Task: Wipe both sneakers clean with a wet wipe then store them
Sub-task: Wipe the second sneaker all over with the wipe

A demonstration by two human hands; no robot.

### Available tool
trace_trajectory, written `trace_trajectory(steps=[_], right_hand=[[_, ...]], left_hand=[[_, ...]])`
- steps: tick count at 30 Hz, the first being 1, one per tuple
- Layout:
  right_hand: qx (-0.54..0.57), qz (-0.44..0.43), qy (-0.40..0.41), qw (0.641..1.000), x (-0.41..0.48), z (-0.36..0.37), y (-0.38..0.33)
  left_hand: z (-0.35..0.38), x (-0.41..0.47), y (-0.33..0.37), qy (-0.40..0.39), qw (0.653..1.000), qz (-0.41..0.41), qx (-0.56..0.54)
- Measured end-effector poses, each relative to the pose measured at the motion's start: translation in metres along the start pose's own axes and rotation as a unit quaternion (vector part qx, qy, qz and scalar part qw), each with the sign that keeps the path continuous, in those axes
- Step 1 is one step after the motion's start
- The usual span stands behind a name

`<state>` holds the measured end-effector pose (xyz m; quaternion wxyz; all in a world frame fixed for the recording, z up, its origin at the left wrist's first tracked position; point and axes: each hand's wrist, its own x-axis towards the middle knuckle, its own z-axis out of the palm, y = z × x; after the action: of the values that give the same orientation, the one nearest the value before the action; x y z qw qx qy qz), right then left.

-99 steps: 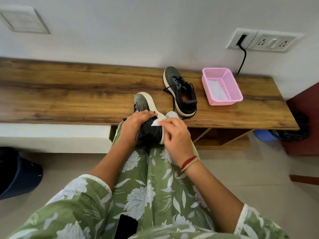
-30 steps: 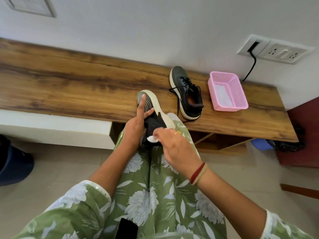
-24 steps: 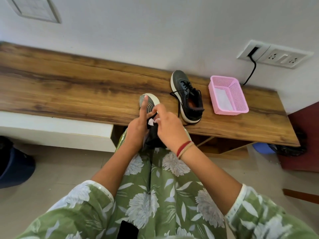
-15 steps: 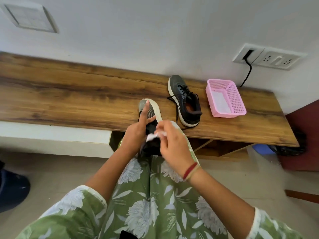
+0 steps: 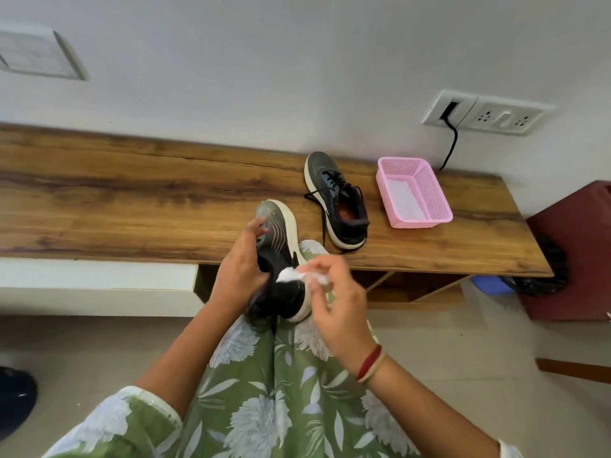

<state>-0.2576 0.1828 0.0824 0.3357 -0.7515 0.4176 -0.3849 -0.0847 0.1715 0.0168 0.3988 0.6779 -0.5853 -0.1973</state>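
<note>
Sneaker [image 5: 281,256] on the lap, long axis pointing away from the body, toe toward the worktop [image 5: 132,200]. Left hand [image 5: 241,272] with its grip clasped on the left flank. Right hand [image 5: 334,302] pinching the wet wipe [image 5: 291,276] beside the heel, so probably nearest the right midsole.

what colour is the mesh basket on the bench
Pink: a pink plastic mesh basket, best in the head view.

Single head-worn view (wide-angle), facing forward and down, close over the lap [image 5: 274,375], bench [image 5: 132,200] and wall [image 5: 297,61] beyond
</note>
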Motion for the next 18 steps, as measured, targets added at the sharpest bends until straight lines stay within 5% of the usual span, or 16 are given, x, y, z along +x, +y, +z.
trace_trajectory(steps=[4,10,14,18], right_hand=[[0.075,0.045,0.155,0.984,0.031,-0.021,0.000],[0.103,0.149,0.128,0.975,0.025,-0.016,0.019],[0.216,0.297,0.149,0.918,0.018,-0.009,0.022],[0.329,0.404,0.152,0.840,0.020,-0.013,0.023]], left_hand=[[-0.004,-0.013,0.004,0.023,0.997,-0.054,0.048],[-0.010,-0.035,0.009,0.025,0.995,-0.090,0.021],[-0.004,-0.065,0.039,0.055,0.977,-0.164,-0.128],[0.008,-0.077,0.038,-0.057,0.988,-0.136,-0.051]])
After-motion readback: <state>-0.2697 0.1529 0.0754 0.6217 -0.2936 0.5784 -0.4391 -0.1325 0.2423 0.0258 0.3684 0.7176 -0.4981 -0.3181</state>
